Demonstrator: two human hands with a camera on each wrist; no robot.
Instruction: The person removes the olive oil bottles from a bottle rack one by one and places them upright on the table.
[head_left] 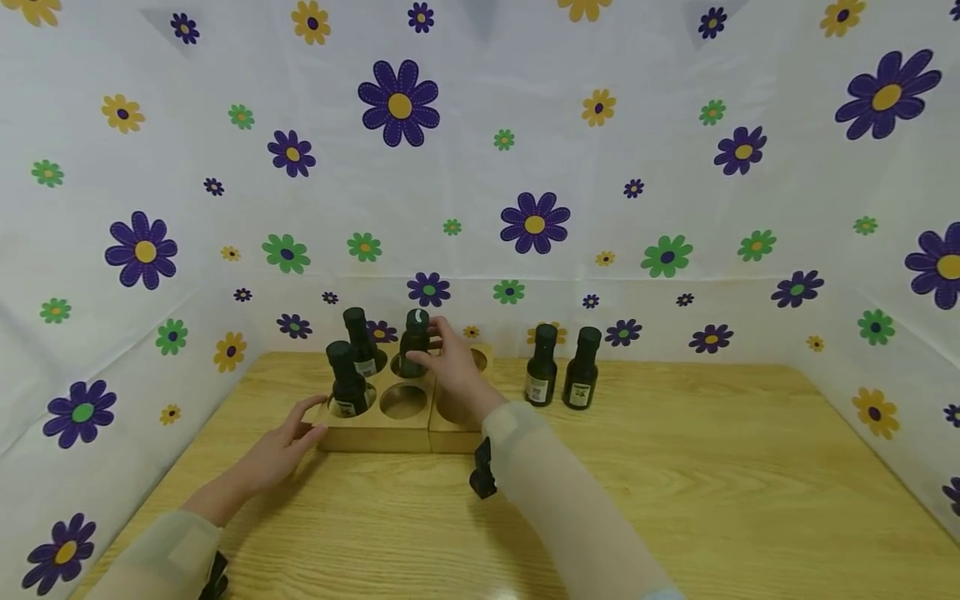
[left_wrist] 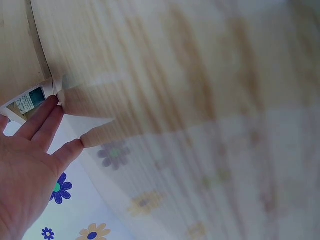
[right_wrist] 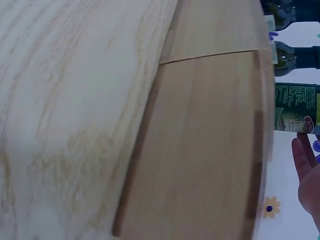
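Observation:
My right hand (head_left: pixel 459 367) grips a dark green glass bottle (head_left: pixel 412 340) upright at the rear middle hole of the tan holder (head_left: pixel 375 439). In the right wrist view this bottle's label (right_wrist: pixel 295 107) shows above the holder's top edge; whether its base is inside the hole I cannot tell. Two similar bottles stand in the holder's left holes, one at the front (head_left: pixel 342 367) and one behind (head_left: pixel 358 337). With fingers spread, my left hand (head_left: pixel 279 452) touches the holder's left end. The right forearm and hand partly cover the holder's right-hand holes.
Two more dark bottles, one (head_left: pixel 541 367) beside the other (head_left: pixel 582 369), stand on the wooden table (head_left: pixel 690 467) right of the holder. A white flowered cloth (head_left: pixel 480 167) hangs behind the table and along both sides. A seam divides the holder into two sections.

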